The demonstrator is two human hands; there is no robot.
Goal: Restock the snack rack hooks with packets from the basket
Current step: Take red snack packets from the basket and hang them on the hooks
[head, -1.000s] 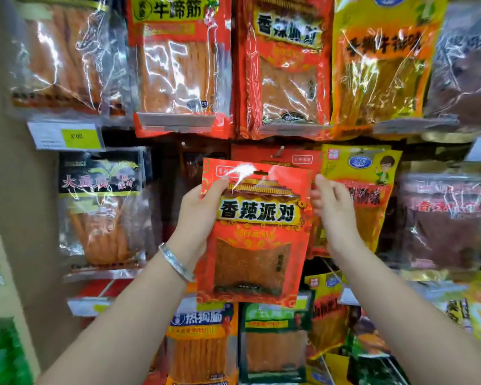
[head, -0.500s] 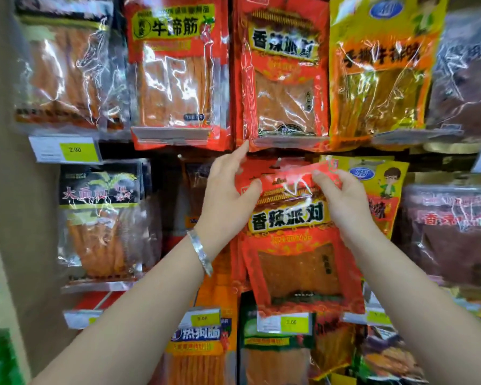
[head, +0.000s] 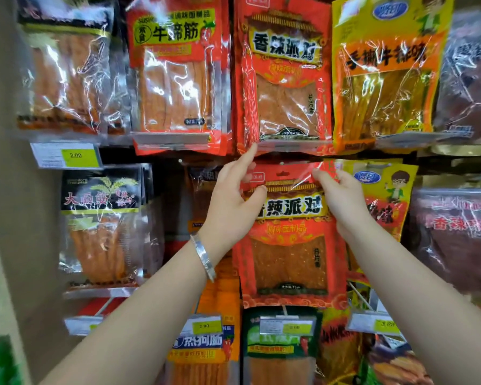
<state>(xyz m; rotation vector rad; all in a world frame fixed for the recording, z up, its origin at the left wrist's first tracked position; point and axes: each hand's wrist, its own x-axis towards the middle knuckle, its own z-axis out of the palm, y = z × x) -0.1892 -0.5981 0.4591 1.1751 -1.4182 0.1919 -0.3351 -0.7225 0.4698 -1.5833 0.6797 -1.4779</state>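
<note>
Red packet (head: pixel 289 259) x1 | left hand (head: pixel 231 207) fingers pinching its top | right hand (head: pixel 342 201) fingers pinching its top

Left wrist wearing silver metal bangle (head: pixel 204 258): flat, fairly broad band, lying slanted across wrist just below left hand (head: pixel 231 207). Bangle catching light, showing pale sheen along outer face. Faint marks on band looking too blurred for reading. Left forearm (head: pixel 139 315) and right forearm (head: pixel 417 287) showing bare down to frame edge. Right hand (head: pixel 345 201) showing bare too.
</note>
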